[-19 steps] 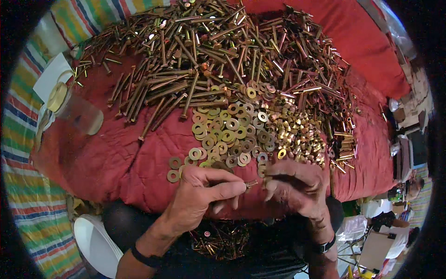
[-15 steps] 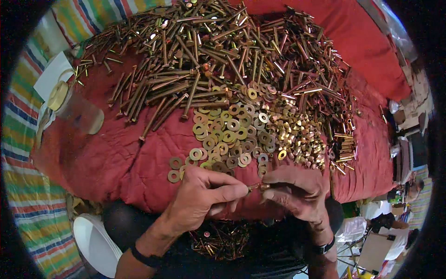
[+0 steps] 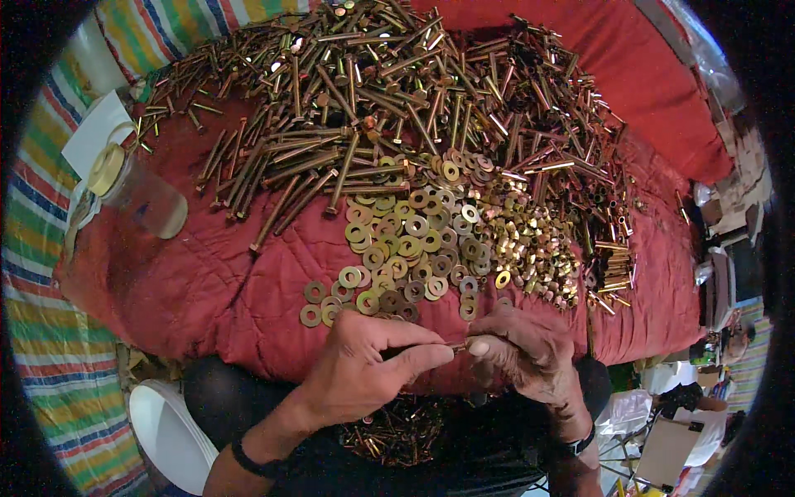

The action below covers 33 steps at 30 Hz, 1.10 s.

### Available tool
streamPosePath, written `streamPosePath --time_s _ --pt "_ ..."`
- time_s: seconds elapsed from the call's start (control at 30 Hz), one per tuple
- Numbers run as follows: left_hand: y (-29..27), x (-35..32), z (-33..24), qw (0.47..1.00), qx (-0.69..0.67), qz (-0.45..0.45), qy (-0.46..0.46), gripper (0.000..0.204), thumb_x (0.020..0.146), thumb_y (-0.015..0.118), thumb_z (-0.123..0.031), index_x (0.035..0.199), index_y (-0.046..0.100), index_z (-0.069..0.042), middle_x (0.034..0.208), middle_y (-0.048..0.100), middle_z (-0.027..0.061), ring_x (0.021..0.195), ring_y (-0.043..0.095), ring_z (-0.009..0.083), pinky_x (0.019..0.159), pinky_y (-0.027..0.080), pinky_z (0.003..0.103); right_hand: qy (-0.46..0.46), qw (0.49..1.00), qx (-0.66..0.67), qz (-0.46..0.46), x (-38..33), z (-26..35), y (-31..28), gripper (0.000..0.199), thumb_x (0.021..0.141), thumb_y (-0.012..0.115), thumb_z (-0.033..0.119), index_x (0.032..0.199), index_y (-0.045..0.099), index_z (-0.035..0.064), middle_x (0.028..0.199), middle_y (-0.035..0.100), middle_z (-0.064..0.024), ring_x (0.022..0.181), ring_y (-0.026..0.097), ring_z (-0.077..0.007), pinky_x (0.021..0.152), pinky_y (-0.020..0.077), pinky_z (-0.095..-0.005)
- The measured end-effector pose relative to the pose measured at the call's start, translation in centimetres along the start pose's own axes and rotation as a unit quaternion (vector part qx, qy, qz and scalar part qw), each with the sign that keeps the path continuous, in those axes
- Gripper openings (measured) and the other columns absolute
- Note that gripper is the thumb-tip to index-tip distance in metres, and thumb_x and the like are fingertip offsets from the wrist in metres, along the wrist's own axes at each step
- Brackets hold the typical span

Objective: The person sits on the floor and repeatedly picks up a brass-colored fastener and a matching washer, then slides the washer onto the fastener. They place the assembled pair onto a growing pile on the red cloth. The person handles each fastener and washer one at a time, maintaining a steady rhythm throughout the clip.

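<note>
Just past the near edge of the red cloth, my left hand (image 3: 368, 364) pinches a slim brassy bolt (image 3: 458, 347) between thumb and forefinger. Most of the bolt is hidden by fingers. My right hand (image 3: 530, 356) is closed around its other end, thumb and fingertips together. Whether a nut sits in those fingertips cannot be made out. Loose flat washers (image 3: 385, 257) lie spread beyond my left hand. Small shiny nuts (image 3: 534, 248) are heaped beyond my right hand.
A large pile of long bolts (image 3: 331, 108) covers the far side of the red padded cloth (image 3: 207, 290). Metal sleeves (image 3: 613, 265) lie at right. A clear jar with a yellow lid (image 3: 141, 195) lies at left. More fasteners (image 3: 393, 431) sit below my hands, near my lap.
Both hands have lowered slightly, and the left has shifted a little right. The gap between my fingertips has narrowed, so less of the bolt shows. The piles look the same.
</note>
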<state>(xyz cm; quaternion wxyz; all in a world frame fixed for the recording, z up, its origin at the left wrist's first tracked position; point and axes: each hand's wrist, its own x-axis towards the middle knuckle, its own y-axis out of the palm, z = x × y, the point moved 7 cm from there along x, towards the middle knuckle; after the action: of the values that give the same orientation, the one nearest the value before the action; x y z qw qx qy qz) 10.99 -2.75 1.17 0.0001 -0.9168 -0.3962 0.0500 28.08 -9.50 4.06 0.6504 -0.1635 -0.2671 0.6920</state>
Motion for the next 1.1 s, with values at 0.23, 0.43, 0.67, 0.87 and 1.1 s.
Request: streamPosePath --time_s 0.23,0.43,0.67,0.87,1.1 --pt "0.1 0.0 0.5 1.0 -0.025 0.003 -0.012 0.018 0.095 0.074 -0.014 0.102 0.08 0.001 0.07 0.069 0.001 0.066 0.059 0.004 0.057 0.046 0.025 0.166 0.955 0.235 -0.069 -0.5 -2.3 -0.8 0.024 0.086 0.084 0.017 0.099 0.071 0.0005 0.087 0.072 -0.009 0.074 0.068 -0.0186 0.064 0.0529 -0.0314" --pt "-0.3 -0.1 0.8 0.997 -0.044 0.021 -0.053 0.018 0.095 0.074 -0.015 0.104 0.079 0.0 0.072 0.07 0.0008 0.068 0.059 0.0036 0.058 0.047 0.025 -0.026 0.999 0.04 0.006 0.3 0.1 -1.1 0.037 0.089 0.079 0.026 0.121 0.074 0.0083 0.11 0.073 -0.0031 0.091 0.069 -0.0152 0.084 0.0516 -0.0306" --pt "0.5 0.0 0.9 0.998 -0.031 0.037 -0.046 0.019 0.095 0.075 -0.016 0.104 0.079 0.001 0.076 0.074 0.0013 0.069 0.06 0.0034 0.059 0.048 0.025 0.222 0.964 -0.071 0.13 -1.2 -2.6 0.6 0.03 0.097 0.07 0.03 0.118 0.074 0.0079 0.119 0.072 -0.0015 0.098 0.068 -0.0136 0.088 0.0494 -0.0315" --pt "0.3 0.1 1.3 0.994 -0.06 0.037 -0.078 0.019 0.095 0.075 -0.016 0.102 0.08 0.0 0.07 0.07 0.0002 0.064 0.058 0.0034 0.056 0.045 0.024 0.031 0.997 -0.057 -0.043 0.0 0.5 -2.0 0.033 0.088 0.081 0.03 0.109 0.076 0.0045 0.103 0.076 -0.0068 0.079 0.067 -0.0184 0.07 0.0524 -0.031" --pt "0.3 0.1 1.4 0.991 -0.082 0.04 -0.1 0.018 0.093 0.077 -0.016 0.096 0.08 0.001 0.07 0.069 0.0002 0.063 0.059 0.0051 0.056 0.046 0.024 -0.088 0.996 0.03 0.017 0.1 0.2 -0.2 0.036 0.084 0.083 0.011 0.118 0.071 0.0066 0.103 0.075 -0.0083 0.075 0.067 -0.0204 0.067 0.0529 -0.0285"
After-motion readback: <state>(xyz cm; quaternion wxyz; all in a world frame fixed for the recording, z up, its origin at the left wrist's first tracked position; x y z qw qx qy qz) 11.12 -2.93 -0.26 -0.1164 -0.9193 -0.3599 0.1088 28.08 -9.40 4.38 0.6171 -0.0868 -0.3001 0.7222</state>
